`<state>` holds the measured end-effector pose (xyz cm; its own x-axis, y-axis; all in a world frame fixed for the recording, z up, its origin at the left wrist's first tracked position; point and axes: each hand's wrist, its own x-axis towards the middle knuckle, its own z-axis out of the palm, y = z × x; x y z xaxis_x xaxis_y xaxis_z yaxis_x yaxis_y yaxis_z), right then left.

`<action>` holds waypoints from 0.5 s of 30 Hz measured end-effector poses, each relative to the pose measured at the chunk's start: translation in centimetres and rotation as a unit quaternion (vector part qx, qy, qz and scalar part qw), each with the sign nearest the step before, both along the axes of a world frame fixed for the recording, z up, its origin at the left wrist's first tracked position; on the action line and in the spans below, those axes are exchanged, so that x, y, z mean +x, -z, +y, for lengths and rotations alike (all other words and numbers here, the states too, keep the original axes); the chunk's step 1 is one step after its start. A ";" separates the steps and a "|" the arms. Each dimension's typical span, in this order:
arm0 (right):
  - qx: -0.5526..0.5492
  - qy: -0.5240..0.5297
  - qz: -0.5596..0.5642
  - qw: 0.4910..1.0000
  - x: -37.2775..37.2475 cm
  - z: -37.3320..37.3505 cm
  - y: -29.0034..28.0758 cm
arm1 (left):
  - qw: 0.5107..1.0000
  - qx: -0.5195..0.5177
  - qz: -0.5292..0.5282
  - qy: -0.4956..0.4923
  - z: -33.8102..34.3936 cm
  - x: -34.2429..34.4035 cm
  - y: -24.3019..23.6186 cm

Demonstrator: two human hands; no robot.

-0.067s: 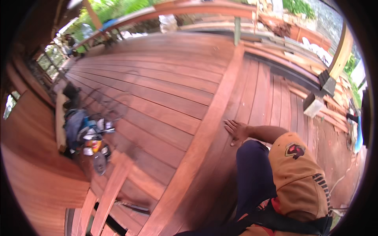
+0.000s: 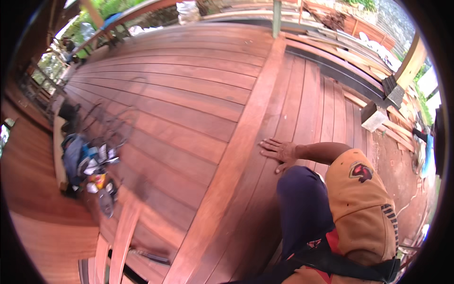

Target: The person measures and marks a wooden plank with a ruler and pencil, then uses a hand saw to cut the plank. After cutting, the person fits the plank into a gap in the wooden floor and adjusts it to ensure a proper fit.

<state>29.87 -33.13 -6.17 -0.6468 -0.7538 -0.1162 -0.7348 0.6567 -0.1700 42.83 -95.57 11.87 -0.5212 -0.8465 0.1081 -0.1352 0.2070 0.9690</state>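
My right hand [image 2: 279, 151] lies palm down on the reddish-brown deck boards [image 2: 250, 199], its fingers stretched out toward the left and the thumb apart. It holds nothing. Just left of the fingertips a lighter border board [image 2: 236, 156] runs lengthwise across the deck. My right arm, in a tan sleeve [image 2: 357, 189] with a dark red patch, reaches in from the lower right. Beneath it shows my bent knee in dark blue trousers [image 2: 302, 194]. My left hand is out of the picture.
To the left are a cluttered heap of bags and small items [image 2: 90, 161], dark looped cords [image 2: 111, 111] and loose planks [image 2: 124, 232]. A post on a concrete footing [image 2: 373, 117] and stacked timber [image 2: 340, 47] stand right. A green post [image 2: 276, 19] rises at the far edge.
The view has shifted, so the deck and the heap sit lower or farther left. My right hand stays flat on the boards.
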 end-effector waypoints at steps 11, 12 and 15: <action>-0.075 -0.008 -0.060 0.995 -0.4 2.7 3.1 | 0.999 0.035 0.036 -0.021 16.1 -13.8 -4.3; -0.086 -0.020 -0.030 0.996 -0.8 2.5 3.7 | 0.997 0.056 0.052 -0.001 17.5 -15.7 -4.6; -0.088 -0.016 -0.020 0.996 -0.5 2.8 4.7 | 0.968 0.152 0.163 0.113 22.7 -23.0 -1.3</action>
<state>29.32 -30.36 -10.91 -0.6192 -0.7852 -0.0063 -0.7452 0.5902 -0.3106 19.84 -72.84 13.19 -0.6764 -0.7339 0.0621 0.2036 -0.1053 0.9734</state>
